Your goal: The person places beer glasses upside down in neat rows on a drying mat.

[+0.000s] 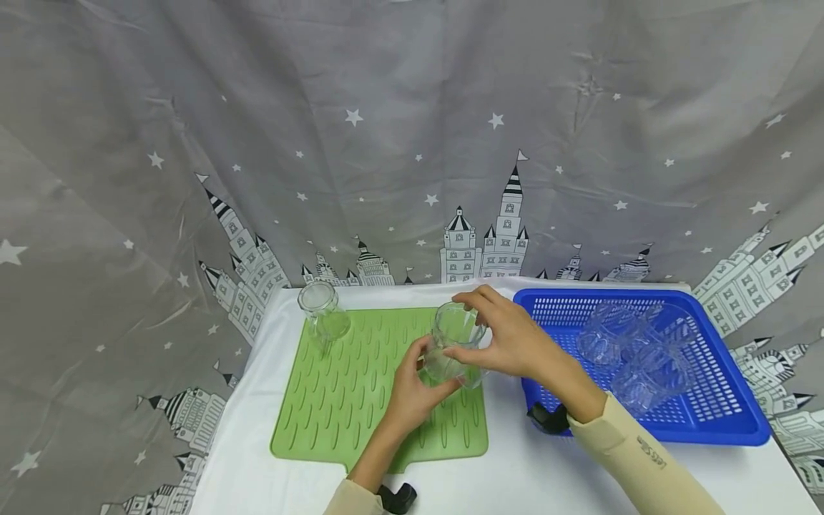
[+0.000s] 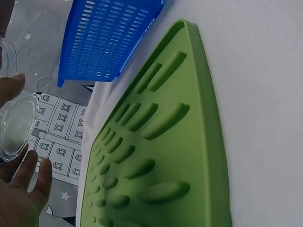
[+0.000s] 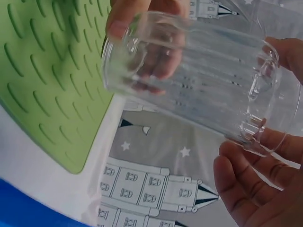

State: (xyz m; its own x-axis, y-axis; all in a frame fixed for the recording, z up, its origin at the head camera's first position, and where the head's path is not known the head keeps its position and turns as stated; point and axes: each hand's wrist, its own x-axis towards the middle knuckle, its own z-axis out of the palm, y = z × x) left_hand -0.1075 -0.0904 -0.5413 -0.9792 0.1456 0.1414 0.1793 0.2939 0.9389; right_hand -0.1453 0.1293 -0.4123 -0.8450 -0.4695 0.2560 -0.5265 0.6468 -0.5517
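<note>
Both hands hold one clear drinking glass (image 1: 454,327) above the right side of the green ridged drying mat (image 1: 347,400). My left hand (image 1: 412,390) grips its lower end, thumb and fingers on opposite sides. At the upper end, my right hand (image 1: 505,332) has its thumb and fingers spread around the rim. The right wrist view shows the glass (image 3: 189,80) lengthwise between the two hands, its wall faintly fluted. A second clear glass (image 1: 328,315) stands at the mat's far left corner.
On the right, a blue perforated basket (image 1: 727,422) holds several clear glasses (image 1: 650,372). A white cloth (image 1: 238,458) covers the table. Behind it hangs a grey curtain (image 1: 386,71) printed with castles and stars.
</note>
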